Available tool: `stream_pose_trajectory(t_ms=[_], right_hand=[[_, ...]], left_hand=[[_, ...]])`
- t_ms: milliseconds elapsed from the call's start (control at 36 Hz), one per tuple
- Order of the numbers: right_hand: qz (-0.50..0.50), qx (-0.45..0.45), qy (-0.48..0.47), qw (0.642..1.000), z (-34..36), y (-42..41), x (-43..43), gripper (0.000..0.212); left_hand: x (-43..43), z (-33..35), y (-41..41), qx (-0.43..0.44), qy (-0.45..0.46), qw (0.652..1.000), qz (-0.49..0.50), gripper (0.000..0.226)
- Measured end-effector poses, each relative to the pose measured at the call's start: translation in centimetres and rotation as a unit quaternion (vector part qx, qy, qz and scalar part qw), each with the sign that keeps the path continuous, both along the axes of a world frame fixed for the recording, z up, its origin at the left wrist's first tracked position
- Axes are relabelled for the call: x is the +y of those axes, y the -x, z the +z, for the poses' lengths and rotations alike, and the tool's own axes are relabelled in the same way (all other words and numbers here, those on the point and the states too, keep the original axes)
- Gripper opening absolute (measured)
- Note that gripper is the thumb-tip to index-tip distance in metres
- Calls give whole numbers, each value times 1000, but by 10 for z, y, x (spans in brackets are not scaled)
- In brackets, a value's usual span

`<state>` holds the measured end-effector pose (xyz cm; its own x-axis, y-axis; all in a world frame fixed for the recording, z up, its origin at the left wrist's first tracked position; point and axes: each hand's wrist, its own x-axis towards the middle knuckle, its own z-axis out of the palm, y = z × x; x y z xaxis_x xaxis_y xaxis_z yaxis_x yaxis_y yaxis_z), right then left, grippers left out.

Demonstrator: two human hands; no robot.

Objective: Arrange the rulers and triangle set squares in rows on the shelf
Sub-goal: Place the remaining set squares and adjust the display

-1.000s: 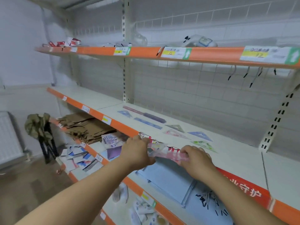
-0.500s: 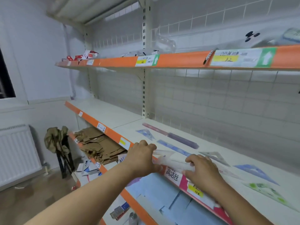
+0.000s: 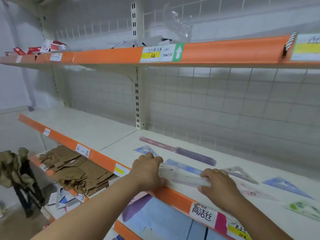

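While both hands are working at the front edge of the middle shelf (image 3: 103,129), the left hand (image 3: 149,172) is gripping the left end of a clear ruler (image 3: 183,178), fingers curled over it. The right hand (image 3: 220,186) is holding the right end under bent fingers. The clear ruler is lying lengthwise along the shelf's front edge, just behind the orange price strip (image 3: 173,196); whether it is resting flat on the board is unclear through the blur.

Behind it, other pieces are lying flat in rough rows. A pink ruler (image 3: 155,143) and a purple ruler (image 3: 195,155) are sitting end to end near the back, with a blue ruler (image 3: 183,166) just beyond the hands. A small blue set square (image 3: 144,149) is lying beside the left hand. To the right are lying a clear set square (image 3: 239,172), a pink set square (image 3: 254,193), a larger blue set square (image 3: 285,185) and a green set square (image 3: 304,208). Brown paper bags (image 3: 69,170) are piled on the shelf below.
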<state>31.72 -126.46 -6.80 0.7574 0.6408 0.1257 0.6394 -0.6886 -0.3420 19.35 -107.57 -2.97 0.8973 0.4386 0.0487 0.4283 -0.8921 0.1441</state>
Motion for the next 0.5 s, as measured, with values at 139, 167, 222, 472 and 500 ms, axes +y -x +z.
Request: stream_pose_trajectory(t_ms=[139, 167, 222, 472, 500], right_hand=[[-68, 11, 19, 997, -3, 4, 7, 36], [-81, 16, 28, 996, -3, 7, 8, 36], [-110, 26, 45, 993, -4, 11, 9, 34], [-206, 79, 50, 974, -4, 26, 4, 29], [-209, 83, 49, 973, -4, 26, 3, 29]], left_hand=[[38, -2, -16, 19, 21, 997, -75, 62], [44, -2, -18, 25, 21, 995, -91, 65], [53, -3, -23, 39, 20, 992, -120, 69], [66, -14, -37, 91, 59, 969, -224, 78], [65, -15, -38, 96, 64, 966, -234, 78]])
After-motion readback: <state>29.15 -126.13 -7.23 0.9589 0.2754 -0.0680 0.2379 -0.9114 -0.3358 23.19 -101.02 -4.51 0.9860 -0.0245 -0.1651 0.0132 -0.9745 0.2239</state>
